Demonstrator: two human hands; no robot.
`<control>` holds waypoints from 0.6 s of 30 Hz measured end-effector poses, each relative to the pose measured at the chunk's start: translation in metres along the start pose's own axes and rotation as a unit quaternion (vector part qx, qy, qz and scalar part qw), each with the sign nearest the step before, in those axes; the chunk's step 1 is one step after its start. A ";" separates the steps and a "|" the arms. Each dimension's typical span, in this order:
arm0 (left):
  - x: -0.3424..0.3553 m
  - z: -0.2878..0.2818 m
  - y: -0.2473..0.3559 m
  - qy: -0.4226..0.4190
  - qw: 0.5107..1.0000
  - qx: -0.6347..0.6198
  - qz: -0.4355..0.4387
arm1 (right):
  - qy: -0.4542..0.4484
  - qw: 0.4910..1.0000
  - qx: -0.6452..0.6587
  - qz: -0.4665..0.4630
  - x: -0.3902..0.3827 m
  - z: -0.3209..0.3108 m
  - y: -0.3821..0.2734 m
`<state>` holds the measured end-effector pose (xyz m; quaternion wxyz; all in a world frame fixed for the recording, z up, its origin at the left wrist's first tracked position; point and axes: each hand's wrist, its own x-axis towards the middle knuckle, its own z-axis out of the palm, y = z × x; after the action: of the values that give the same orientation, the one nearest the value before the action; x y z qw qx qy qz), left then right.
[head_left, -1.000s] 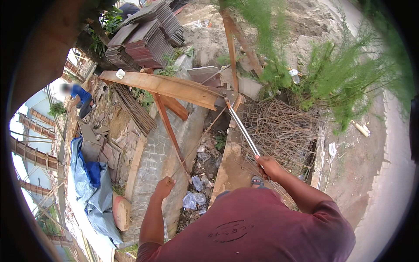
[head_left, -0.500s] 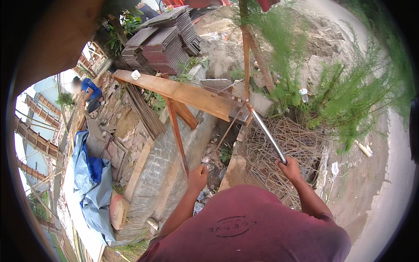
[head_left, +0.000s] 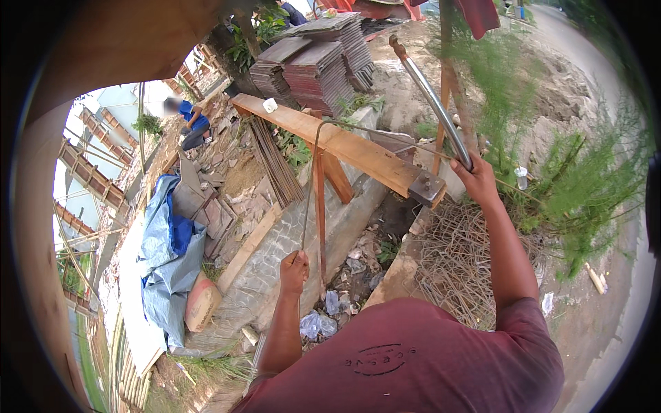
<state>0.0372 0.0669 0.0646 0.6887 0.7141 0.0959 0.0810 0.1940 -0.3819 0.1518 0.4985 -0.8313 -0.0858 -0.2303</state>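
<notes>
Rod: thin, bent near the top, one leg running down to the left hand, the other passing rightward across the plank toward the right hand; whether it touches the plank cannot be told. Judged light and stiff, springy over its length, not fragile; its surface looks dull, so slipping is unlikely, though the long leg may swing. Best hold: the straight leg, well clear of the bend. Bar: raised beyond the plate at the plank's end, tilted up and leftward, hooked head uppermost. Judged rigid, heavier than the rod and top-heavy in this position; the smooth, shiny shaft may slide in a loose grip. Best hold: the lower end, away from the head. Left fingers: curled closed around the rod, no gap seen. Right fingers: wrapped about the lower end of the bar; whether they also touch the rod passing there cannot be determined.
</notes>
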 end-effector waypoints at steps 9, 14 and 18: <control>-0.051 0.030 -0.045 0.024 0.994 0.072 -0.081 | -0.058 0.992 -0.112 0.028 -0.040 -0.004 0.055; -0.045 0.059 -0.053 0.020 0.981 0.167 -0.097 | -0.059 0.986 -0.137 0.081 -0.067 -0.028 0.085; -0.024 0.083 -0.051 0.007 0.962 0.260 -0.083 | -0.042 0.981 -0.165 0.095 -0.086 -0.048 0.110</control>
<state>0.0333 -0.0179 0.0106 0.4830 0.8575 0.1774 0.0009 0.1449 -0.4703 0.0438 0.3706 -0.9153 0.0121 -0.1575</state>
